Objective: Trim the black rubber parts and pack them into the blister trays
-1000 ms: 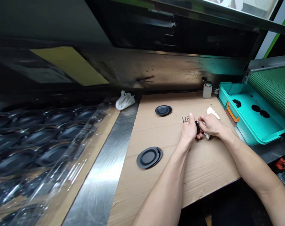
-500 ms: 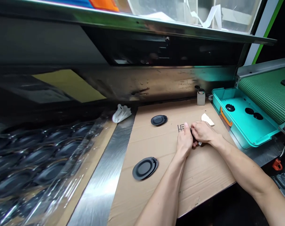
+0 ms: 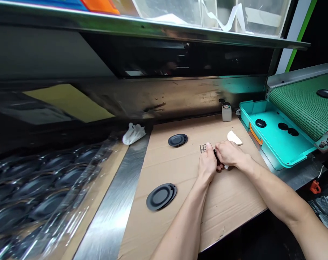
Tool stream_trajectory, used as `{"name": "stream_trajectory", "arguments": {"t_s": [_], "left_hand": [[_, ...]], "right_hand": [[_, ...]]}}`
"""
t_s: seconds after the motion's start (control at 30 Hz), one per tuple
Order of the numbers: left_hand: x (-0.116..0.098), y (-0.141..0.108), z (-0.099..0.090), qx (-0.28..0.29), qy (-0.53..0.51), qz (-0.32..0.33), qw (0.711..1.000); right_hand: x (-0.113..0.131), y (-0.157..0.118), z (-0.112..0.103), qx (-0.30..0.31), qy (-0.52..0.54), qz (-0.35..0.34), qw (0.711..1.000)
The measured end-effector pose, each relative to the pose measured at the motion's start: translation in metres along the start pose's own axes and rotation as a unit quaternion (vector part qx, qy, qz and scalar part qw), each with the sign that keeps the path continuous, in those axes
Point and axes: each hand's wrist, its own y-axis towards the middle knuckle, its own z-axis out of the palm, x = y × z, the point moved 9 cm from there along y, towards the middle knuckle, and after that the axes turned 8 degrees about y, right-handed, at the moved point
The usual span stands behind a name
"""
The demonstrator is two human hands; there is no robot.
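My left hand (image 3: 208,163) is closed on a black disc-like part (image 3: 215,155), thumb pointing up along its side. Against the same part my right hand (image 3: 229,153) is curled, fingers bent, and the part is mostly hidden between the two. A bit of white material (image 3: 226,167) peeks out under the right hand; whether that hand grips it I cannot tell. Both hands are over a cardboard sheet (image 3: 185,173). To their left lie a smaller pair of overlapping black discs (image 3: 177,140) and a larger pair (image 3: 160,196). A cream-coloured pad (image 3: 234,138) is just beyond the right hand.
A teal tray (image 3: 284,164) holding several black round parts stands at the right, beside a green conveyor belt (image 3: 296,97) carrying black discs. A small bottle (image 3: 226,112) stands at the back. Crumpled white cloth (image 3: 134,133) and clear-plastic trays of black parts (image 3: 44,184) are at left.
The whole view has shifted slightly, so things sit further left in the picture. A second black disc shows at the belt's right edge. My hands keep nearly the same hold.
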Motion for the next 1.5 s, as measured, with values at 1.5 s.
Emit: {"name": "stream_trajectory", "arguments": {"t_s": [1.5], "left_hand": [[0.014, 0.024, -0.010, 0.023, -0.519, -0.081, 0.850]], "right_hand": [[0.032, -0.009, 0.014, -0.098, 0.080, 0.069, 0.990]]}}
